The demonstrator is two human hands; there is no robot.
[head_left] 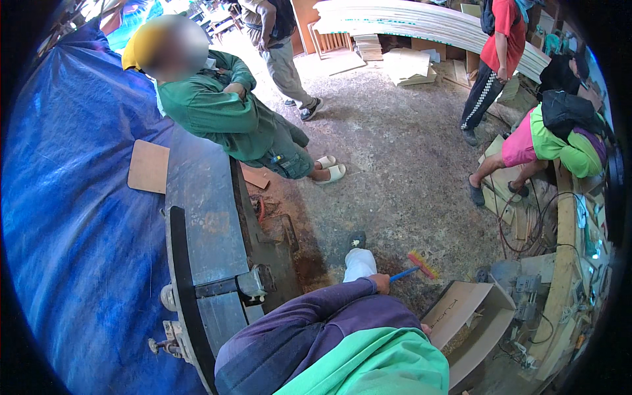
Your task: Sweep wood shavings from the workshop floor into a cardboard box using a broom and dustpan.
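Observation:
My left hand [380,283] is closed round the blue handle of a broom [421,264], whose red and yellow bristles meet the concrete floor. Beside my body, a cardboard box [465,304] lies tilted with its mouth open and brown sawdust-like scraps [463,334] inside. Only a small part of my right hand [426,330] shows, gripping the near edge of this box; its fingers are mostly hidden by my sleeve and the cardboard. Both my arms are in purple sleeves, and green cloth covers my front.
A metal machine table [205,217] with a blue tarp [85,164] behind it stands at my left. A person in green [217,112] leans there with arms folded. Other people stand farther off. Timber, cables [536,230] and stacked boards [428,26] line the right and back.

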